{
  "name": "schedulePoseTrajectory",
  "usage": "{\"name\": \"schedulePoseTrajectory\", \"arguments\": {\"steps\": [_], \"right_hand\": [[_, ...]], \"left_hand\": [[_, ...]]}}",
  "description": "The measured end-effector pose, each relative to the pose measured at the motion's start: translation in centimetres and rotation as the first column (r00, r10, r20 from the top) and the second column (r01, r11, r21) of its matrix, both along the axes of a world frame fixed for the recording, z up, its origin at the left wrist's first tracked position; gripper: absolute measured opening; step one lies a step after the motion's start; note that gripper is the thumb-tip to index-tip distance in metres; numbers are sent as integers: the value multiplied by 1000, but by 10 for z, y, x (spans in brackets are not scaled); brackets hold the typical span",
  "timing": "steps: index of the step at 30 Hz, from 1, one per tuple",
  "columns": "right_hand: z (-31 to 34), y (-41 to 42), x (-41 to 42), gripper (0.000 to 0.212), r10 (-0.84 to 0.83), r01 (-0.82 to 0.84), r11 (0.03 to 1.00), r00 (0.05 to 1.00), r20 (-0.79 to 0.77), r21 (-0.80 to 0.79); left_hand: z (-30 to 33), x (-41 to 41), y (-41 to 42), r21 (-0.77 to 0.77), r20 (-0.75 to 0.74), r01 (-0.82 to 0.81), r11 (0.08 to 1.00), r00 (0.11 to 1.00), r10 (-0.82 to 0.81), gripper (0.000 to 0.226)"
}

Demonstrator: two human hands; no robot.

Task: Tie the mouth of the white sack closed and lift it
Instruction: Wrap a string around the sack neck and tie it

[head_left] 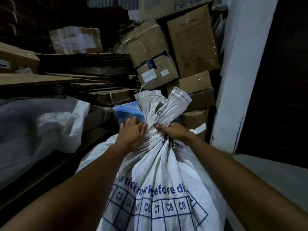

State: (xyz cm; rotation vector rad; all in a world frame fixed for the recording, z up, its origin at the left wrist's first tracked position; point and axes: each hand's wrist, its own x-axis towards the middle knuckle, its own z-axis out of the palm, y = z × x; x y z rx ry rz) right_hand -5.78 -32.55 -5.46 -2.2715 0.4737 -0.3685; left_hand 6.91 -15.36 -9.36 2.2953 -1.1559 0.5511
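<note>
A full white woven sack with blue printed text and a grid of boxes stands in front of me. Its mouth is gathered into a twisted neck, and the two loose ends fan out above it. My left hand grips the neck from the left, thumb pressed on the twist. From the right, my right hand holds the same neck, its fingers wrapped behind the fabric. Both thumbs nearly meet at the twist.
A blue plastic box sits just behind my left hand. Flattened cardboard stacks and worn cartons fill the back. Another white sack lies at the left. A white wall edge and dark doorway are to the right.
</note>
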Motion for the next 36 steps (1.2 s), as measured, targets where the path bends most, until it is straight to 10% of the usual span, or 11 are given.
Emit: {"name": "schedulePoseTrajectory", "arguments": {"steps": [6, 16, 25, 28, 30, 36], "right_hand": [[2, -4, -3, 93, -20, 7, 992, 995, -102, -124], [7, 3, 9, 71, -37, 29, 996, 994, -100, -81], [3, 15, 12, 49, -105, 59, 944, 986, -126, -325], [4, 15, 14, 47, -88, 39, 928, 989, -118, -369], [2, 15, 17, 45, -89, 48, 928, 992, -94, -370], [1, 0, 7, 57, -24, 8, 975, 997, -70, -224]], "left_hand": [[9, 0, 8, -47, 108, -59, 997, 992, 64, 9], [2, -1, 12, -19, 270, -178, 984, 947, 176, 19], [10, 17, 18, 118, -54, 155, 981, 987, -149, 25], [13, 5, 16, 165, -185, 236, 958, 961, -205, 80], [8, 4, 12, 234, -134, 154, 960, 983, -125, 102], [0, -5, 2, 180, 195, -52, 982, 981, 16, 60]]}}
